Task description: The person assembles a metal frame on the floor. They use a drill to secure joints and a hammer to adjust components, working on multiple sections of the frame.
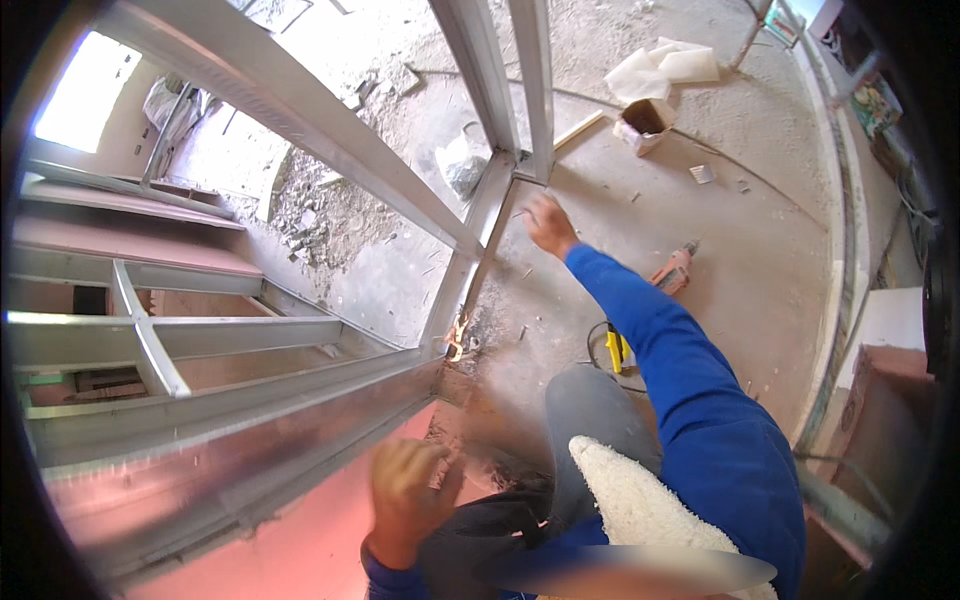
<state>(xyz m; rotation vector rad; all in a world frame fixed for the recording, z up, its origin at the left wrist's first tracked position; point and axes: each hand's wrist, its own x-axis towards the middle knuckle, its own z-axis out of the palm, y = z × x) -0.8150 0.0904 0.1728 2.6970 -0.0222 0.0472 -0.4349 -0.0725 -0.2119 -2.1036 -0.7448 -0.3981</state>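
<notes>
My right hand (pixel 551 226) reaches out low over the floor beside the metal floor track (pixel 489 205). Its fingers are curled together, and what they hold, if anything, is too small to make out. Close to my knee, my left hand (pixel 405 490) hangs over pink board (pixel 300 550), smeared by motion, its fingers bent. A metal stud (pixel 330 140) slants from the upper left down to the track. Where the track meets the lower rail (pixel 250 410), a small bright orange-and-white thing (pixel 457 340) lies, its kind unclear. An orange-red power drill (pixel 676 268) rests on the floor right of my right forearm.
A yellow tool (pixel 618 349) with a black cord or strap lies near my knee. Beyond are an open cardboard box (pixel 644 122), pale sheets (pixel 662 68) and a clear plastic bag (pixel 461 165). Rubble (pixel 335 220) covers floor behind the stud. More metal framing (pixel 150 340) stands left.
</notes>
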